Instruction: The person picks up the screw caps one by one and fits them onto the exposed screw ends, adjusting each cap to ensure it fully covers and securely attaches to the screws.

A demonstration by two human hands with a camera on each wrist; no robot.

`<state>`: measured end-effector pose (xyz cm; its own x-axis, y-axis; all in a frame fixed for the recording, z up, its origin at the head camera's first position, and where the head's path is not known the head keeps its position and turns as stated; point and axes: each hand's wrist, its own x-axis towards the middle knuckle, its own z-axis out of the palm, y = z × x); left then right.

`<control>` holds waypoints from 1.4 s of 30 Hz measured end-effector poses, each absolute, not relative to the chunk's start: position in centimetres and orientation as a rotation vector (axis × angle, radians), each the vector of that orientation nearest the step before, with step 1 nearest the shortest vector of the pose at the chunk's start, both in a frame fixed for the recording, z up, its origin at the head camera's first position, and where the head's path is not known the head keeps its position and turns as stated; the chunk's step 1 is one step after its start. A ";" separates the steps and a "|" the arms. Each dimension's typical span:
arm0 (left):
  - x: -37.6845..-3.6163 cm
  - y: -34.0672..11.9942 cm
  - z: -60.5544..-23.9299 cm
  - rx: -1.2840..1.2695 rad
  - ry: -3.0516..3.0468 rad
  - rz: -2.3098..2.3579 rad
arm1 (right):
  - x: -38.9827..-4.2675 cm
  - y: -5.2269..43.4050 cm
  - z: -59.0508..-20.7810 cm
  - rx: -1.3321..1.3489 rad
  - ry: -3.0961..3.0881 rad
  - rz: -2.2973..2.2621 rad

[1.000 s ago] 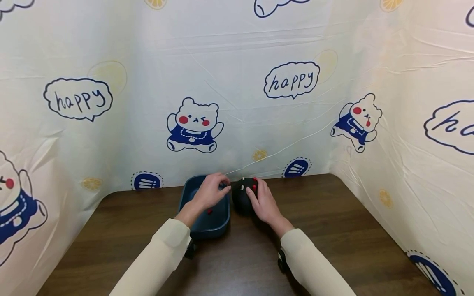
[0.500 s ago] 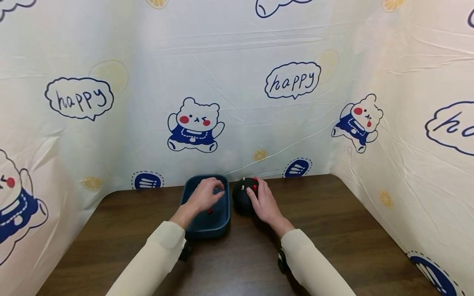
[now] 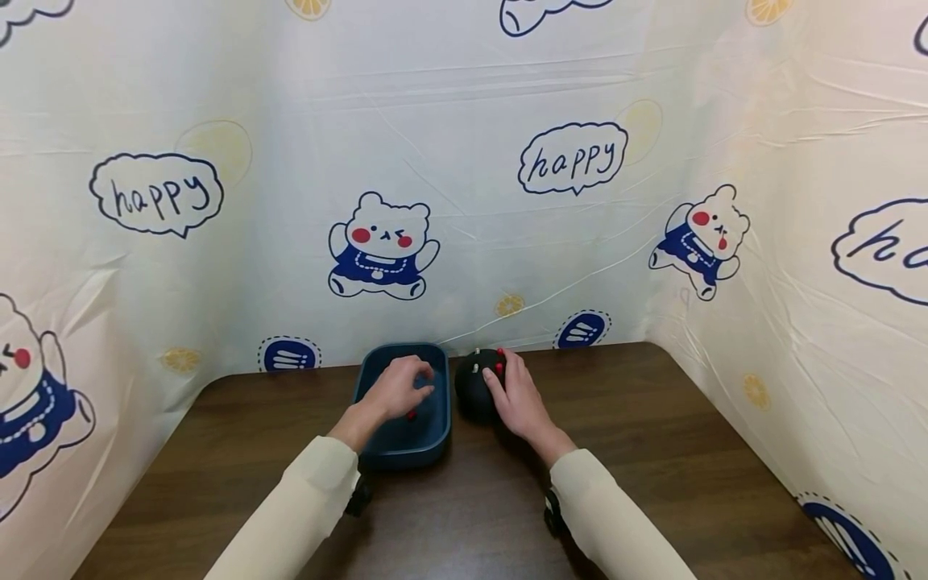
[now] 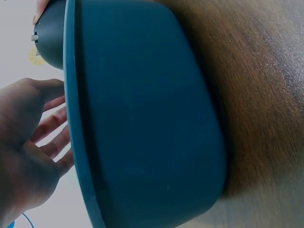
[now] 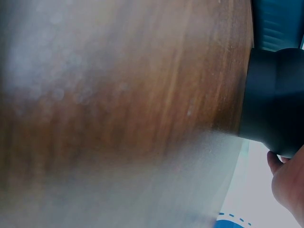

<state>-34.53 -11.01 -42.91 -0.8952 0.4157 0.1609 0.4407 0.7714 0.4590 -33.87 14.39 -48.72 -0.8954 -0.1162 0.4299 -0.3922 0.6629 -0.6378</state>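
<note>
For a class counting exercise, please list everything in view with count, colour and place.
Tray: one, dark blue, on table.
Small piece: one visible, red, inside tray.
Round object: one, black, right of tray.
Pegs: four visible, two red, two silver, atop round object.
Table: one, brown, beneath tray and round object.
Sheet: count unclear, white with coloured prints, behind and beside table.
Sleeves: two, cream, in head view's foreground.
Wrist devices: two, black, by sleeves.
Left hand: one, bare, over tray.
Right hand: one, bare, gripping round object.

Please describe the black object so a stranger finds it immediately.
On the brown table, find the blue tray. Just to its right, the right hand holds a rounded black object; unlike the tray, it has red and silvery pegs on top.
</note>
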 end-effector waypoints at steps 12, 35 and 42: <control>-34.3 -11.7 -43.4 -0.728 -3.075 -0.729 | -33.9 14.5 -48.8 0.394 -2.575 1.103; -34.7 -12.7 -44.8 -0.815 -3.265 -0.674 | -33.8 14.4 -48.6 0.407 -2.567 1.118; -34.7 -12.8 -44.3 -0.828 -3.282 -0.610 | -33.9 14.5 -48.7 0.394 -2.569 1.101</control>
<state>-34.67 -12.82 -44.35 -0.8426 0.5012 -0.1969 0.3969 0.8252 0.4019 -33.92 14.53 -48.71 -0.9117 -0.1253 0.3912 -0.3698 0.6653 -0.6486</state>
